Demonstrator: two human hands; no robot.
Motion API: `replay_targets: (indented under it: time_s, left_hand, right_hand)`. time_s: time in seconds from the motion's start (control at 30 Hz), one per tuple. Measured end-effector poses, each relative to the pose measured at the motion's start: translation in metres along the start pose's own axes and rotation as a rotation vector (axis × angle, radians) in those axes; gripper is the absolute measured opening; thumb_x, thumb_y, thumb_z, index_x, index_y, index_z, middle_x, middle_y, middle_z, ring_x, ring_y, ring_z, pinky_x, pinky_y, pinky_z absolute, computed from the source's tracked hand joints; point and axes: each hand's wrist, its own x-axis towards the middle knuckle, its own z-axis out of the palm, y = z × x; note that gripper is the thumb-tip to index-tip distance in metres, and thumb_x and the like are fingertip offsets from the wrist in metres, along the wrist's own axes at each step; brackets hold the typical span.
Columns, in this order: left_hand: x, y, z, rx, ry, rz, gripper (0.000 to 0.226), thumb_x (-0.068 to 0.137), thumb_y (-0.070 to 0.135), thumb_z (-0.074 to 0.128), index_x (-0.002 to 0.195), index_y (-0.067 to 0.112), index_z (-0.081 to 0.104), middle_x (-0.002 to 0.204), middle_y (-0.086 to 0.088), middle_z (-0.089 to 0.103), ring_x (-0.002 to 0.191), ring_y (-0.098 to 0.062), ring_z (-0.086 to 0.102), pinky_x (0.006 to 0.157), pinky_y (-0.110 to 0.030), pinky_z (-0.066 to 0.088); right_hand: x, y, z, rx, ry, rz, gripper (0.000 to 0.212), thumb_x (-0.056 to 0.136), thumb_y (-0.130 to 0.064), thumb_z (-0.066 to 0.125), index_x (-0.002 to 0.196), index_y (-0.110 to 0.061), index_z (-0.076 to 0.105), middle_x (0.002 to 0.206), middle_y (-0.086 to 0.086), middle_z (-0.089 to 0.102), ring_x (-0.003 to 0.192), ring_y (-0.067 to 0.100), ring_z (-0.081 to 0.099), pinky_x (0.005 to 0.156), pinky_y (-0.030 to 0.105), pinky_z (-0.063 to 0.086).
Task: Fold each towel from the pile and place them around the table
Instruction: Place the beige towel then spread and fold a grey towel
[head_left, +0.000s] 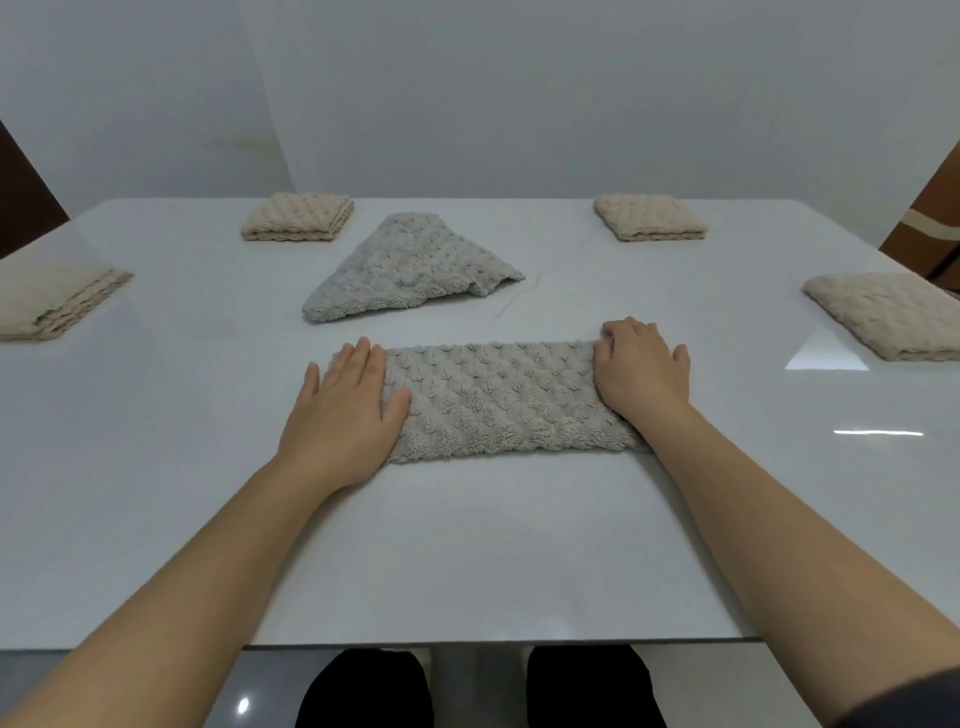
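Left hand (343, 410): open, fingers straight, lying flat on the left end of the towel (493, 400), thumb on the cloth. Right hand (641, 369): on the right end, fingers (626, 330) curled at the far corner, apparently gripping the edge.

The towel is grey, folded into a long strip, and lies crosswise on the white counter (467, 545) near its front edge.

Beyond it, mid-counter, lies a loose grey towel (410, 265), rumpled. Four folded beige towels sit apart: far left (298, 217), far right (649, 217), left edge (57, 301), right edge (888, 312).

No legible writing.
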Motion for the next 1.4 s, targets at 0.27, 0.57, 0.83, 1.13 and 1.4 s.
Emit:
replay_targets:
  time_s: [0.27, 0.57, 0.83, 1.13, 1.4]
  left_hand:
    - [-0.001, 0.002, 0.0, -0.021, -0.005, 0.007, 0.066, 0.101, 0.047, 0.014, 0.155, 0.013, 0.0, 0.163, -0.002, -0.004, 0.15, -0.015, -0.007, 0.121, -0.04, -0.003]
    - [-0.001, 0.002, 0.0, -0.027, -0.013, -0.01, 0.061, 0.103, 0.041, 0.013, 0.155, 0.013, 0.001, 0.163, -0.002, -0.005, 0.149, -0.014, -0.007, 0.121, -0.042, -0.004]
    - [-0.002, 0.001, 0.0, -0.025, -0.016, -0.014, 0.062, 0.102, 0.043, 0.012, 0.155, 0.014, -0.001, 0.163, 0.0, -0.007, 0.149, -0.012, -0.009, 0.12, -0.044, -0.007]
    - [-0.002, 0.0, 0.0, -0.017, -0.027, -0.017, 0.062, 0.102, 0.044, 0.011, 0.156, 0.015, -0.002, 0.163, 0.001, -0.009, 0.149, -0.012, -0.01, 0.12, -0.044, -0.008]
    - [-0.002, 0.006, -0.01, 0.028, -0.087, -0.044, 0.062, 0.102, 0.042, 0.012, 0.155, 0.013, -0.003, 0.163, -0.003, -0.009, 0.149, -0.014, -0.01, 0.119, -0.044, -0.011]
  right_hand:
    - [-0.044, -0.074, -0.038, -0.17, -0.038, -0.26, 0.056, 0.103, -0.037, 0.018, 0.155, -0.017, 0.011, 0.164, 0.006, 0.0, 0.15, 0.026, -0.006, 0.117, 0.06, -0.004]
    - [-0.067, -0.134, 0.019, -0.112, -0.243, -0.406, 0.062, 0.104, -0.038, 0.016, 0.155, -0.007, 0.002, 0.164, 0.008, -0.007, 0.15, 0.023, -0.01, 0.12, 0.049, -0.009]
    - [-0.062, -0.097, 0.009, -0.099, -0.27, -0.394, 0.067, 0.102, -0.049, 0.015, 0.156, -0.011, 0.002, 0.164, 0.004, -0.004, 0.15, 0.02, -0.008, 0.12, 0.049, -0.007]
    - [-0.043, -0.038, -0.01, -0.136, -0.291, -0.288, 0.068, 0.102, -0.051, 0.014, 0.156, -0.013, 0.0, 0.164, 0.002, -0.006, 0.15, 0.019, -0.009, 0.121, 0.045, -0.006]
    - [-0.041, -0.026, -0.009, -0.138, -0.268, -0.253, 0.067, 0.103, -0.047, 0.014, 0.156, -0.01, -0.001, 0.164, 0.005, -0.006, 0.15, 0.02, -0.009, 0.121, 0.045, -0.004]
